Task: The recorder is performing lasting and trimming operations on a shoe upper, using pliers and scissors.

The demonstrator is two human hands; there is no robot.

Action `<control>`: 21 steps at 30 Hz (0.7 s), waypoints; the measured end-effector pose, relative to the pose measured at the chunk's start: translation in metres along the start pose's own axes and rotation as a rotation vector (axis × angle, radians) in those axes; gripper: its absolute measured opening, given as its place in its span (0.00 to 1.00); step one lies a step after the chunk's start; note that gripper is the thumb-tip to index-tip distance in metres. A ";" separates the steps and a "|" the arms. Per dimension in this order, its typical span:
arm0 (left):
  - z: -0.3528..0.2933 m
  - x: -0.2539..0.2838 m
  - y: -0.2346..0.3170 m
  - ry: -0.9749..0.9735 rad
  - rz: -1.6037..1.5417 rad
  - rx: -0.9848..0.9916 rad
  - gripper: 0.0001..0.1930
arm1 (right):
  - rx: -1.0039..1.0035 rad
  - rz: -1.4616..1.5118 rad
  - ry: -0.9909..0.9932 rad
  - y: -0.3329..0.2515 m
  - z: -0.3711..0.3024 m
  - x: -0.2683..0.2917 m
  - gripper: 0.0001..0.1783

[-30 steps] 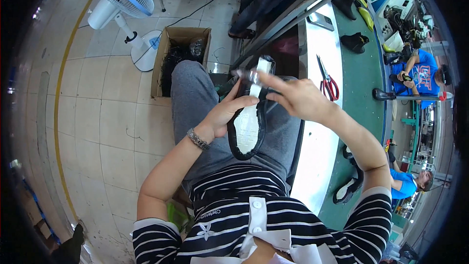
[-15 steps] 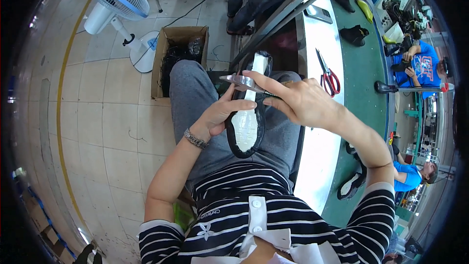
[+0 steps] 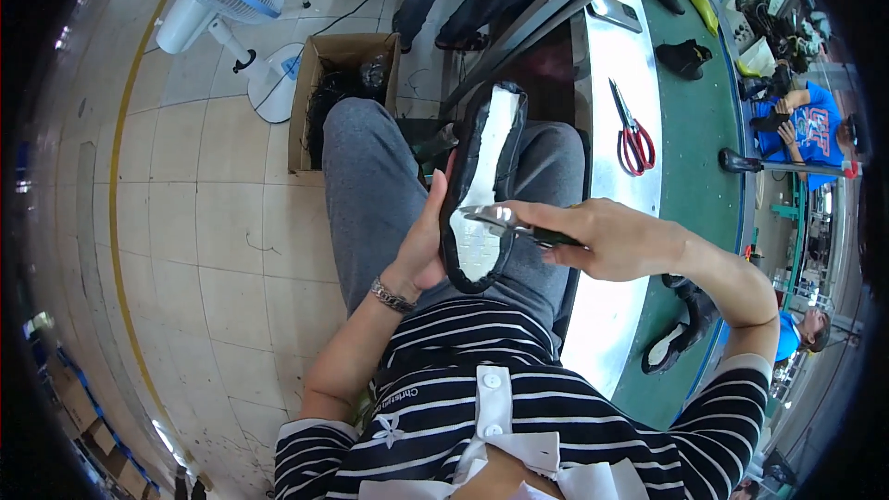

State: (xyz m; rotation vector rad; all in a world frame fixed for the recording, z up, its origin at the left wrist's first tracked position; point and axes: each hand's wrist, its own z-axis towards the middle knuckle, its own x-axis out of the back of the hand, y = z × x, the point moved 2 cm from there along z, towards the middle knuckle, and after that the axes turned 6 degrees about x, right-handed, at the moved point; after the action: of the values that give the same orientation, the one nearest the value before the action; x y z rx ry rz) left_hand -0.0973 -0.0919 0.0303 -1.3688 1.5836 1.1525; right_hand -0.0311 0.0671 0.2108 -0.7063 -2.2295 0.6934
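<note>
Lowered now, right hand (image 3: 611, 241) grips pliers (image 3: 505, 219) on left-held shoe (image 3: 482, 190); cardboard box (image 3: 341, 97) holds, seemingly, dark scraps.

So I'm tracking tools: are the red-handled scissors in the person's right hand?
No, the red-handled scissors lie on the bench, while the right hand grips pliers.

Shoe workshop, probably a production line: shoe uppers (image 3: 683, 57) and scissors (image 3: 632, 134) lie on the long green workbench (image 3: 704, 157); 2 workers sit beyond it.

Shoe over my lap, bench at right.
I see scissors (image 3: 632, 136) on the bench (image 3: 619, 74) far right; box (image 3: 340, 93) and fan (image 3: 225, 2) far left.
</note>
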 end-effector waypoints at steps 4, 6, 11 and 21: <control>-0.003 -0.014 -0.008 0.117 0.023 -0.062 0.37 | 0.013 -0.506 -0.012 -0.018 0.010 -0.019 0.40; -0.006 -0.017 -0.006 0.170 0.061 -0.106 0.35 | -0.032 -0.767 0.105 -0.018 0.010 -0.028 0.40; -0.009 -0.014 -0.009 0.052 0.051 -0.169 0.37 | 0.129 -0.540 0.157 0.011 0.005 -0.020 0.37; -0.007 -0.020 -0.002 0.170 0.218 -0.291 0.40 | 0.176 -0.501 0.204 -0.029 -0.009 0.007 0.37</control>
State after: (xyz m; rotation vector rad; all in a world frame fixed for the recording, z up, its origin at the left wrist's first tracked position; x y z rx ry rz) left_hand -0.0915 -0.0920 0.0509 -1.5420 1.7718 1.4778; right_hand -0.0374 0.0532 0.2385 -0.1111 -2.0094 0.5263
